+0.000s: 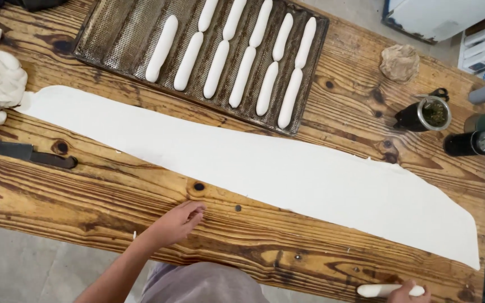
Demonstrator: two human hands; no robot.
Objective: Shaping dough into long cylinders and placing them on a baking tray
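1. Head view: left hand [176, 221] rests flat, fingers loosely together, on the wooden table [113, 196] near its front edge, holding nothing.
2. Right hand [408, 293] is clamped around a rolled dough stick [380, 290] at the front right corner.
3. Long dough sheet [265, 168] lies diagonally across the table (just beyond both hands).
4. Perforated baking tray [113, 33] with dough sticks sits at the far edge.

Knotty wooden table [141, 185]; grey tiled floor [18, 269].
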